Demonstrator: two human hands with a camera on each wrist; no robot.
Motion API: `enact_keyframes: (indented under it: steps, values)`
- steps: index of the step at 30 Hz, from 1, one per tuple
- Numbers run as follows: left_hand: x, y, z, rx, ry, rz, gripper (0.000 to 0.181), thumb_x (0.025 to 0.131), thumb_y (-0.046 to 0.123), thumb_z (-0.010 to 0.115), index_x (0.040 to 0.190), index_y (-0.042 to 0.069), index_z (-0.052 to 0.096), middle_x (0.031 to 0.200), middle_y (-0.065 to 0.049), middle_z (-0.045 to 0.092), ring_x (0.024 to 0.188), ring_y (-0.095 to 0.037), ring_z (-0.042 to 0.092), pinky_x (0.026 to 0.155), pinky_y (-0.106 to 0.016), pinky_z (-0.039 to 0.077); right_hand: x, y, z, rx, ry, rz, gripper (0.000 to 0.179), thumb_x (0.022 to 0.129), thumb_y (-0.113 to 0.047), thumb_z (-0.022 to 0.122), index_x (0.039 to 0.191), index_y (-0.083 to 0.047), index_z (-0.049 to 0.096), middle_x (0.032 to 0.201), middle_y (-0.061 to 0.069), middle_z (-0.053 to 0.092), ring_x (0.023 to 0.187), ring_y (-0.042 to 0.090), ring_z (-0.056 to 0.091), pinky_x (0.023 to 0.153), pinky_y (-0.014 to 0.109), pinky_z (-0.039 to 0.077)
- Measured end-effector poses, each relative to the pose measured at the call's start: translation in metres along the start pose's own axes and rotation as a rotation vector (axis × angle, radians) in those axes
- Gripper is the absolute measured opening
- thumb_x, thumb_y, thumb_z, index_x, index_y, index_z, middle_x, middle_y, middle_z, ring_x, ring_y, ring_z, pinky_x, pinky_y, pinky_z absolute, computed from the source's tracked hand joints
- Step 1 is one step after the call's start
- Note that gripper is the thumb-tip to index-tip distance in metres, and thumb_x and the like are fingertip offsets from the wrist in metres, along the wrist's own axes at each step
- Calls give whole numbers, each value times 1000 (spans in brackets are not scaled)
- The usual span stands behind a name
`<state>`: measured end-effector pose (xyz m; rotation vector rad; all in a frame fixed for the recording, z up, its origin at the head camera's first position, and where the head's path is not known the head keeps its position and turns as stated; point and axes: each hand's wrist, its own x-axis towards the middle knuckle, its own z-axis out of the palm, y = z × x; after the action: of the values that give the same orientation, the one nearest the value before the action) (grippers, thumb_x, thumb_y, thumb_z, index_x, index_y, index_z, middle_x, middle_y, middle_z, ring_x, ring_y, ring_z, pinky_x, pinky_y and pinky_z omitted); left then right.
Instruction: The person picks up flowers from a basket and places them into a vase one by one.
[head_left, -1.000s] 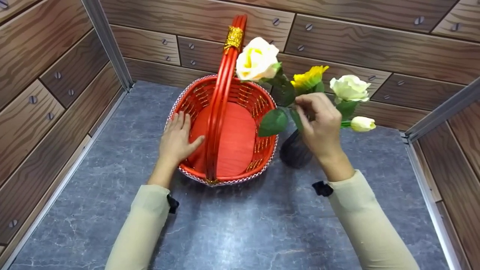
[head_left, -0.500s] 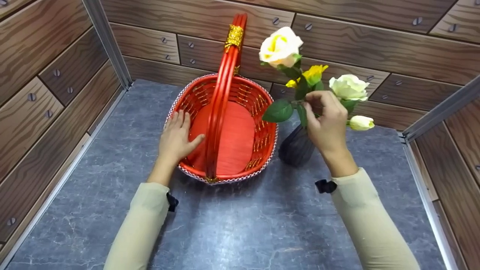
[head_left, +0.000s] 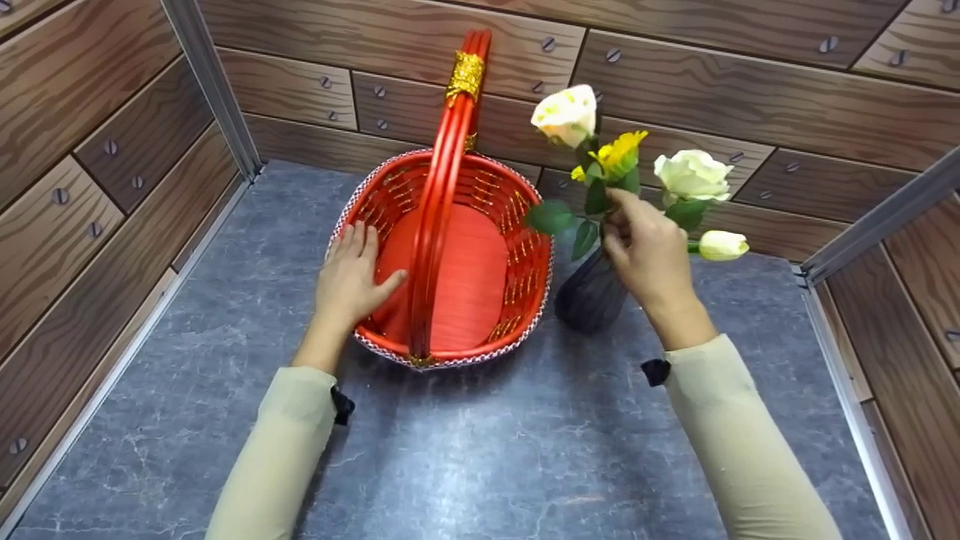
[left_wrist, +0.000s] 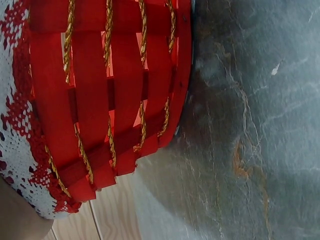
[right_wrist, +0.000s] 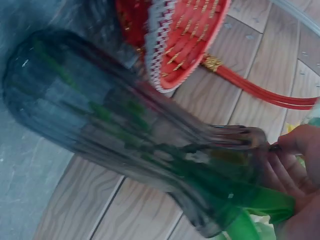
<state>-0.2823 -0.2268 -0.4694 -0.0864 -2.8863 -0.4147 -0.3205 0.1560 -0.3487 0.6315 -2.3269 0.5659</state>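
My left hand (head_left: 347, 279) rests on the left rim of a red woven basket (head_left: 474, 281), fingers straight and thumb reaching inside. Part of that hand (left_wrist: 21, 217) shows beside the basket's patterned trim in the left wrist view. My right hand (head_left: 651, 247) pinches the stem of a cream rose (head_left: 566, 114) with thumb and forefinger. Below it stands a dark translucent ribbed vase (head_left: 587, 296), right of the basket. In the right wrist view, my fingertips are at the mouth of the vase (right_wrist: 115, 110), and green stems show through its wall.
A yellow flower (head_left: 621, 154), a pale rose (head_left: 694, 176) and a pale tulip (head_left: 722, 245) lean out around the right hand. The basket's tall red handle (head_left: 442, 172) arches over it. Wood-patterned walls (head_left: 697, 90) surround the grey marbled surface (head_left: 450, 457).
The cream rose first rises and shifts right with my right hand, then lowers, its stem coming over the vase mouth. My left hand stays on the basket rim.
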Motion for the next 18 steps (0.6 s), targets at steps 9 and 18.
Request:
enact_keyframes:
  steps: [9,18]
  values:
    - [1,-2,1,-10,15,4,88,83,62,46,143,0,27,148,-21,22,138,-35,14,112,-44,11,-4,5,-2,-71,-103,28,10,78,-11,63,87,-10,67,76,4,66,64,22,60,58,45,48]
    - [0,-2,2,-11,3,-3,88,83,61,47,143,0,27,148,-20,21,138,-34,13,112,-44,11,-2,-9,-11,-3,-159,142,35,73,-11,63,108,-14,67,87,2,70,74,17,64,67,40,50]
